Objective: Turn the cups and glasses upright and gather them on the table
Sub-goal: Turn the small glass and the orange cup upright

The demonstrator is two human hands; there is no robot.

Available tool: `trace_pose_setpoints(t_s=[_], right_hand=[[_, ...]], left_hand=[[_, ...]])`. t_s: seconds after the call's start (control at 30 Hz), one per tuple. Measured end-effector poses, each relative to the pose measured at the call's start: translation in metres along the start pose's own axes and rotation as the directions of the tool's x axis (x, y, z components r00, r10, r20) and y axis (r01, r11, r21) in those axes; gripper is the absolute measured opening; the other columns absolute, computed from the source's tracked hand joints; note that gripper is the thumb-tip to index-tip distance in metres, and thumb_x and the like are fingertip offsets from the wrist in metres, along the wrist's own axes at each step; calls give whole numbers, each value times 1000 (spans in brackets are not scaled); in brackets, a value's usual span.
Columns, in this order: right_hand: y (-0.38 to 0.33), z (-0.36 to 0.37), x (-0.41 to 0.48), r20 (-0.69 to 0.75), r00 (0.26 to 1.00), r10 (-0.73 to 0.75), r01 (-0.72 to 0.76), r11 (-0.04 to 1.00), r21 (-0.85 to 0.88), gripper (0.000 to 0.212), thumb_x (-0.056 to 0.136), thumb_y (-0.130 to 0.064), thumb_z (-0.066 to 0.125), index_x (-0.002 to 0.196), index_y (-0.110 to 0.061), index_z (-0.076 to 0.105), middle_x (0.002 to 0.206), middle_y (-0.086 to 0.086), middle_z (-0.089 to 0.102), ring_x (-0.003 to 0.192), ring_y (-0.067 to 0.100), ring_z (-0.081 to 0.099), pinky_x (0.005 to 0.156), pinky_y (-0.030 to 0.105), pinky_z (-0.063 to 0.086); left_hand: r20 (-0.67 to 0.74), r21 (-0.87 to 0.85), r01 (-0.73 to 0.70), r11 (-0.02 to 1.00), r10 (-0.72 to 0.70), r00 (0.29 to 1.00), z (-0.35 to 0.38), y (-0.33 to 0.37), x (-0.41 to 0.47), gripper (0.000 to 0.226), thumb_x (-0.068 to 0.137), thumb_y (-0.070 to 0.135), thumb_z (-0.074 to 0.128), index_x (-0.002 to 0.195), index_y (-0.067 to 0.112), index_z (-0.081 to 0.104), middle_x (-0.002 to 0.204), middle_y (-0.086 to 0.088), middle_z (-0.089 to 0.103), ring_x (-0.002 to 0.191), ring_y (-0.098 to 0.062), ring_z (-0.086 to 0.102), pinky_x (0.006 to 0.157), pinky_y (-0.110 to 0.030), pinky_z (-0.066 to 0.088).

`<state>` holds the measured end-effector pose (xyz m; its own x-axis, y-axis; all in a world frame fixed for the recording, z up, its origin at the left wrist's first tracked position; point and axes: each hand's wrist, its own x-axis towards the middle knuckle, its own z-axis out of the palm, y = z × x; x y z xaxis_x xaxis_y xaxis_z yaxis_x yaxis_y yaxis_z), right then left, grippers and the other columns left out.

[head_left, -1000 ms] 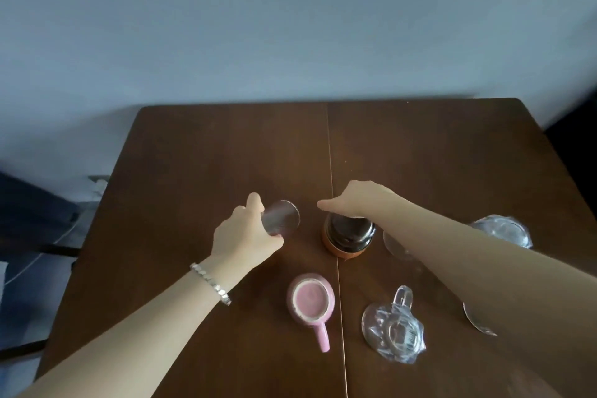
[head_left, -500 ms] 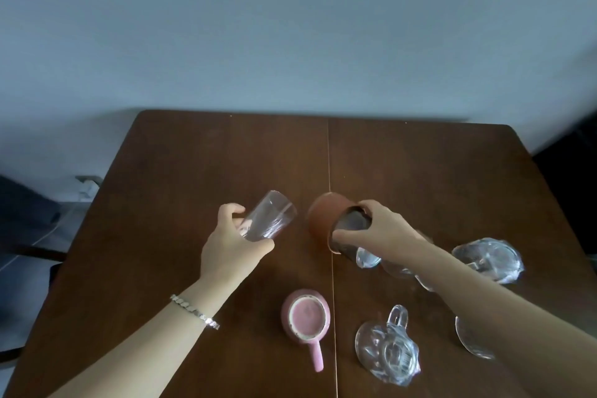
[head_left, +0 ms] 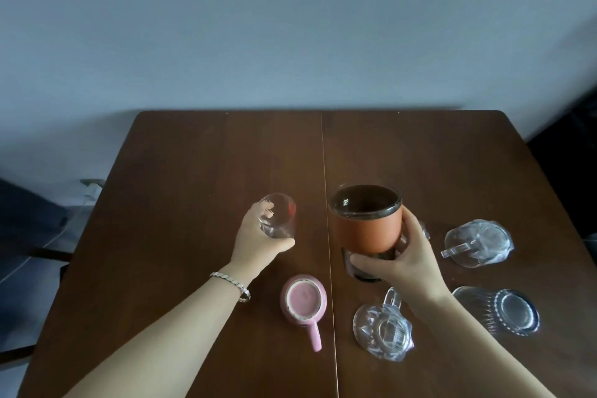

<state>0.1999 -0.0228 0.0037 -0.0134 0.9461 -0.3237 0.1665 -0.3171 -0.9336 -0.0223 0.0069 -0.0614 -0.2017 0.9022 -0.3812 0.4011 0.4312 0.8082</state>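
Note:
My left hand (head_left: 258, 244) grips a small clear glass (head_left: 277, 218), mouth up, left of the table seam. My right hand (head_left: 405, 260) holds a dark glass cup with an orange-brown sleeve (head_left: 366, 223), mouth up, just above the brown table (head_left: 193, 171). A pink mug (head_left: 303, 300) stands upside down near the front, handle toward me. A faceted clear mug (head_left: 382, 329) sits upside down beside my right wrist. Another clear mug (head_left: 478, 242) and a ribbed tumbler (head_left: 502, 310) rest upside down at the right. A further clear glass is mostly hidden behind my right hand.
A pale wall runs behind the table's far edge. A dark seat (head_left: 29, 223) stands beyond the left edge, and a dark object (head_left: 568, 152) lies past the right edge. The far half of the table bears nothing.
Both hands have turned their cups from upside down through a tilt to mouth up. The sleeved cup has risen off the table and come closer to the camera.

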Motion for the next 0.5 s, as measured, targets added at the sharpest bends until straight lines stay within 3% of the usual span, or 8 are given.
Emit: trace_pose_setpoints(t_s=[0.1, 0.2, 0.27, 0.33, 0.5], right_hand=[[13, 4, 5, -6, 1000, -13, 13, 996, -88, 88, 51, 4, 87, 127, -15, 47, 113, 3, 62, 98, 11, 64, 63, 8, 52], [27, 18, 18, -47, 999, 1, -7, 993, -121, 91, 45, -6, 88, 125, -20, 46, 115, 4, 59, 105, 22, 60, 64, 13, 55], [35, 31, 29, -93, 996, -6, -10, 985, -171, 95, 39, -21, 86, 122, -31, 43, 120, 3, 56, 112, 24, 56, 78, 33, 59], [42, 44, 40, -117, 993, -21, -3, 980, -200, 95, 36, -28, 84, 121, -38, 41, 122, 2, 55, 116, 24, 53, 91, 49, 53], [56, 63, 57, -118, 993, -25, -5, 970, -244, 93, 48, -7, 86, 130, -18, 42, 126, 6, 56, 121, 21, 50, 104, 38, 42]], left_hand=[[-1, 25, -24, 999, 24, 1000, 1, -11, -5, 68, 58, 10, 83, 117, 21, 52, 112, 0, 58, 100, -16, 59, 85, -24, 49], [-9, 22, -20, 1000, 21, 1000, 0, -19, -10, 67, 57, 12, 84, 114, 24, 52, 113, -2, 60, 106, -20, 60, 92, -33, 52], [-13, 23, -29, 999, 29, 999, -1, -23, -12, 69, 59, 11, 84, 118, 22, 51, 118, -3, 60, 112, -20, 59, 97, -36, 52], [3, 1, -35, 999, 35, 999, -4, -26, -14, 78, 60, 10, 84, 127, 22, 46, 126, -2, 58, 118, -20, 56, 101, -39, 50], [2, 5, -93, 996, 93, 996, -11, -28, -24, 82, 66, 10, 83, 131, 31, 39, 137, 0, 51, 124, -17, 51, 100, -38, 51]])
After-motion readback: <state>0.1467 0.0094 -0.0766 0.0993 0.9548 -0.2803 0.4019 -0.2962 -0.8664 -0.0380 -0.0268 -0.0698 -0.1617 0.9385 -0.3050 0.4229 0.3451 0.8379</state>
